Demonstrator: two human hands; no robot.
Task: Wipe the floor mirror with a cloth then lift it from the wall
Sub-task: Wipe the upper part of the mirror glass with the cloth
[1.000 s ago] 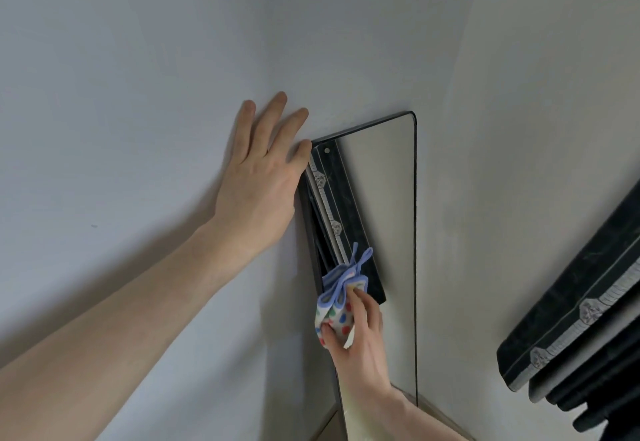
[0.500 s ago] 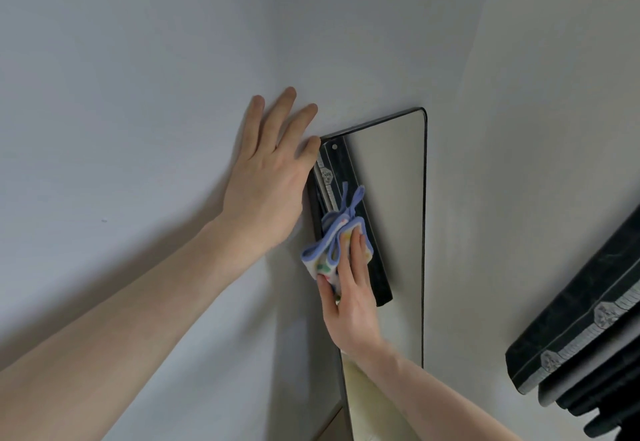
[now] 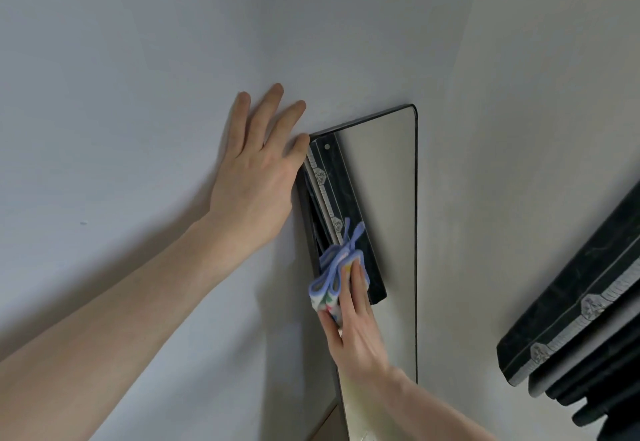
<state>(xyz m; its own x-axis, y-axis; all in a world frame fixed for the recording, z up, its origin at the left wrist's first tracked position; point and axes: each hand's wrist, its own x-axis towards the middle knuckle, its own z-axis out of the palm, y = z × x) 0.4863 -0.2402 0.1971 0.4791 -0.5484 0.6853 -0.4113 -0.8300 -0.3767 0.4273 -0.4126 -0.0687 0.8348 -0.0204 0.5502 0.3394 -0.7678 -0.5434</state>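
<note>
The floor mirror (image 3: 391, 198), tall with a thin black frame, leans against the wall in a corner. My left hand (image 3: 256, 177) lies flat on the wall with straight fingers, its forefinger touching the mirror's top left corner. Lower down, my right hand (image 3: 356, 322) holds a bunched cloth (image 3: 327, 281), white with coloured dots and a blue edge, against the left side of the glass. Its fingers lie over the cloth and the thumb pinches it from below. The mirror's foot is out of view.
A dark piece of furniture with pale ornate trim (image 3: 571, 319) juts in at the lower right, close to the mirror's right side. Its reflection (image 3: 332, 184) shows in the glass. Pale walls meet just right of the mirror.
My right hand slid the cloth up the left side of the glass, then partway back down. The left hand has stayed at the top left corner.
</note>
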